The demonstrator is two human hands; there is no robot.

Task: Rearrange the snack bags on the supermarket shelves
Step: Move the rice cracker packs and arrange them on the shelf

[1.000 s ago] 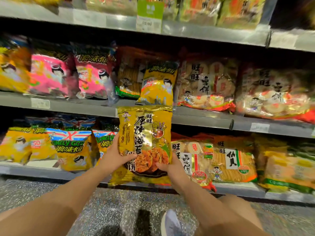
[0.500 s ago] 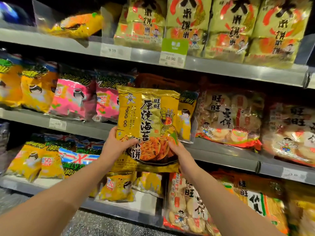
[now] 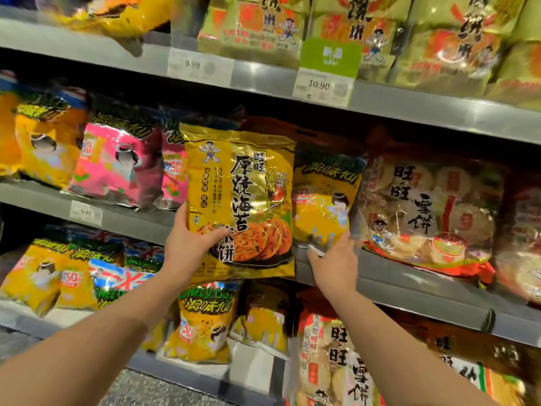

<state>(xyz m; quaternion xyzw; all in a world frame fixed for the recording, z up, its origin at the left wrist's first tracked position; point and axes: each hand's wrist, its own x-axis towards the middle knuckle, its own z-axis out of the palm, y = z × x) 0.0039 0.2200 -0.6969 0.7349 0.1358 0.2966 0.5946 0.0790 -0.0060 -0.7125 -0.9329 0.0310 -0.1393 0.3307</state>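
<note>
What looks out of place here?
Small yellow foil snack bag on the middle shelf sits alone among large cracker packs, away from matching yellow bags at far left. On the top shelf, a yellow-orange bag lies tipped over.

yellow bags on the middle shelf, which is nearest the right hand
The small yellow bag between the held gold bag and the rice-cracker pack; the right hand is at its bottom edge. Other yellow bags sit far left.

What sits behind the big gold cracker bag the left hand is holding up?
A pink bag shows past its left edge, a smaller yellow bag past its right, dark orange packaging above. The gold cracker bag covers whatever stands directly behind it.
</note>
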